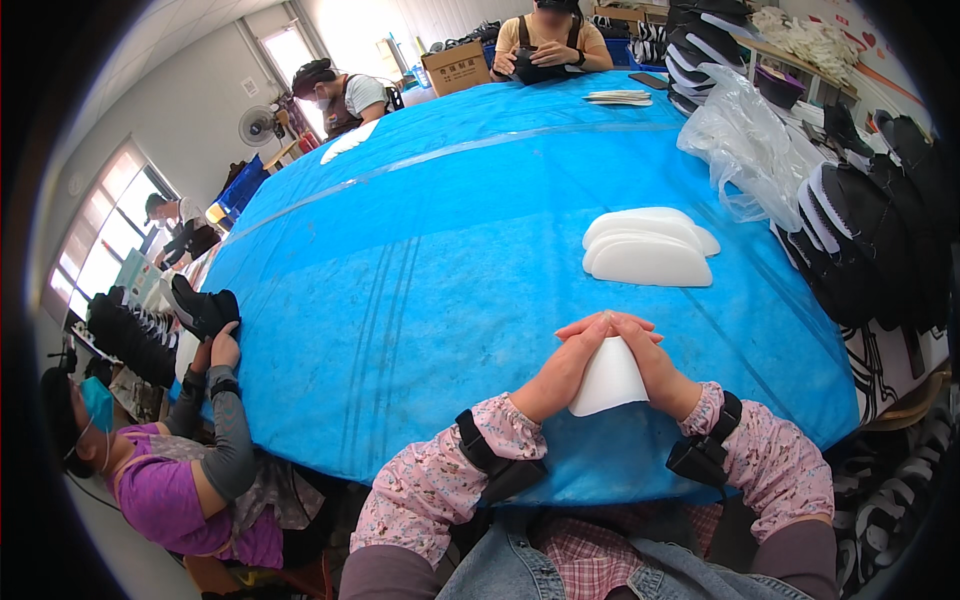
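Observation:
Near the front edge of the blue-covered table, a white half-moon piece is bent into a curve between my two hands. My left hand presses on its left side and my right hand on its right, with the fingertips meeting over its far end. Both hands are closed around it. Just beyond them lies a loose, fanned stack of similar white half-moon pieces, flat on the blue table cover.
Black-and-white shoe uppers pile up at the right, beside a clear plastic bag. At the left, a person in purple handles a black shoe. Another person sits at the far end, near flat white pieces.

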Motion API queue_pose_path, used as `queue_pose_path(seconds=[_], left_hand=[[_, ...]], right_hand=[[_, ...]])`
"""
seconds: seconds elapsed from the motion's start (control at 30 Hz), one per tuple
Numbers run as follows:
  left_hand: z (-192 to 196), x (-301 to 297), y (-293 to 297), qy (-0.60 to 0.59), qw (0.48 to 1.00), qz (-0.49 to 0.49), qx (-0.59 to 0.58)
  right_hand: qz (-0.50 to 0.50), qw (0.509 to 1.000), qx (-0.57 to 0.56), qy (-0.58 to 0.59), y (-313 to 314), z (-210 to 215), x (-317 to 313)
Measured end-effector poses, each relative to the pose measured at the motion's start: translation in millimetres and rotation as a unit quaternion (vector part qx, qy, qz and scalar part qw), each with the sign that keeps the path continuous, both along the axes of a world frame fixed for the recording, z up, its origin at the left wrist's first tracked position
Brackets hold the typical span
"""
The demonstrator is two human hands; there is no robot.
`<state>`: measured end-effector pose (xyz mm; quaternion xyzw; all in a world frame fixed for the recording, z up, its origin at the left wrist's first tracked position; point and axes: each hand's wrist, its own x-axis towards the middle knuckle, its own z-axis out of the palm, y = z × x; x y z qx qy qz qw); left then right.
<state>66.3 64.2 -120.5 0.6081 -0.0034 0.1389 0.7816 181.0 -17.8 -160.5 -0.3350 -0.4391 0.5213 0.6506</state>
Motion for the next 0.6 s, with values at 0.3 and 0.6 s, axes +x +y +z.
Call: queue_pose_path(seconds=[0.3, 0.6], left_hand=[[-1.8, 0.4, 0.2, -0.002, 1.0, 0.004, -0.006], [1.3, -0.9, -0.7, 0.006, 1.0, -0.002, -0.003]], right_hand=[[0.0, 1.0, 0.005, -0.029, -3.2, 6.2, -1.1], [0.011, 1.0, -0.016, 0.005, -1.8, 4.1, -1.1]])
